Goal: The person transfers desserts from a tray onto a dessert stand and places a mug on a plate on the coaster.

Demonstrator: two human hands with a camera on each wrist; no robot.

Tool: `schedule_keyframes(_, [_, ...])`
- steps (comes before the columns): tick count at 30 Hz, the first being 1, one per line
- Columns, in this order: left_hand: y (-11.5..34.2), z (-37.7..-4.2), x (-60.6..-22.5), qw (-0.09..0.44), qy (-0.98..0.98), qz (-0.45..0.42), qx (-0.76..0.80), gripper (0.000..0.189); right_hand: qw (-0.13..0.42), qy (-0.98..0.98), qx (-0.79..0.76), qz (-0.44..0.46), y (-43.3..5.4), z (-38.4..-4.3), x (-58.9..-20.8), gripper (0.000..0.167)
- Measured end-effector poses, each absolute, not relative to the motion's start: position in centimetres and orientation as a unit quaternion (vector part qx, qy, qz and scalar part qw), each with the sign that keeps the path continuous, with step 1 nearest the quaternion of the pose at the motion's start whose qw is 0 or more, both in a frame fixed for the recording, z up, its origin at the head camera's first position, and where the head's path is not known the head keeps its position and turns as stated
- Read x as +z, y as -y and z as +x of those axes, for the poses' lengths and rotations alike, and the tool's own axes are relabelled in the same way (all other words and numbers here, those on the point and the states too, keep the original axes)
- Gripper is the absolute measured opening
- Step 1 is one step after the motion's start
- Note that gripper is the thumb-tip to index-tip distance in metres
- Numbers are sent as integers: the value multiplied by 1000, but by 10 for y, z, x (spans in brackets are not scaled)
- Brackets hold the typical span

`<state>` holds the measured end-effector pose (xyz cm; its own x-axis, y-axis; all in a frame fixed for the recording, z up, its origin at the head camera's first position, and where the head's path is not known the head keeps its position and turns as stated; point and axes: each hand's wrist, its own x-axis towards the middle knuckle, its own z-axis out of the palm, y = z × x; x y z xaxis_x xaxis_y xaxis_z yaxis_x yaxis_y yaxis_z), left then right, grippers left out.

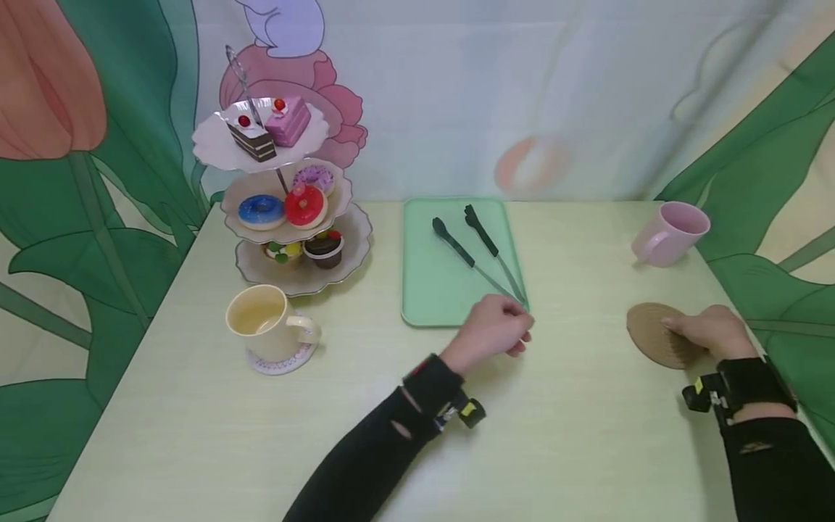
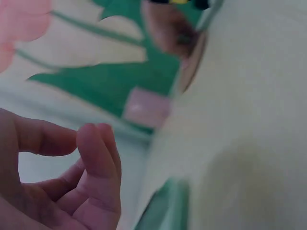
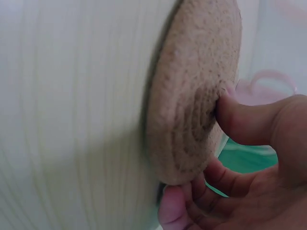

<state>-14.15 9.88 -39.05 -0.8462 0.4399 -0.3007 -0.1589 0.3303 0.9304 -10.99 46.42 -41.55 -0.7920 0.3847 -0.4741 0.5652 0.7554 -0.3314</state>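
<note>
In the head view my left hand (image 1: 496,324) is over the front right corner of a green tray (image 1: 424,293), close to the joined end of metal tongs with black tips (image 1: 462,250). Its fingers are loosely curled, thumb by a fingertip, and the left wrist view shows nothing between them. On the right, my right hand (image 1: 717,332) pinches the edge of a round brown woven coaster (image 1: 655,333). The right wrist view shows the thumb on the coaster's upper face (image 3: 192,96) and fingers at its lower edge, with the coaster low over the table.
A pink mug (image 1: 672,235) stands behind the coaster. At left, a cream mug (image 1: 261,322) with pale liquid sits on a patterned coaster (image 1: 280,364). Behind it rises a three-tier stand (image 1: 355,250) holding cake slices, donuts and cupcakes. A printed curtain (image 1: 430,94) hangs behind the table.
</note>
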Motion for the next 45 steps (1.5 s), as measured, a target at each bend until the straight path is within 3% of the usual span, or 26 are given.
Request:
schedule_keyframes(7, [-177, -127, -424, 252, -864, 102, 423, 25, 227, -905, -246, 262, -438, -114, -423, 85])
schedule_keyframes(14, [-201, -119, -439, 217, -892, 91, 385, 47, 264, -907, -255, 209, -407, -110, -424, 68])
schedule_keyframes(22, [-194, -117, -435, 235, -882, 66, 403, 43, 277, -891, -314, 175, -390, -100, -415, 42])
schedule_keyframes(25, [-189, -115, -438, 217, -877, 58, 424, 43, 287, -878, -345, 166, -389, -95, -412, 41])
schedule_keyframes(30, [-172, -118, -438, 207, -843, 34, 495, 20, 301, -859, -380, 163, -383, -93, -406, 37])
schedule_keyframes(36, [-151, -119, -426, 244, -770, 13, 589, 20, 311, -840, -427, 124, -369, -93, -400, 34])
schedule_keyframes(45, [-90, -137, -415, 241, -808, 75, 532, 18, 293, -837, -455, 86, -323, -102, -384, 38])
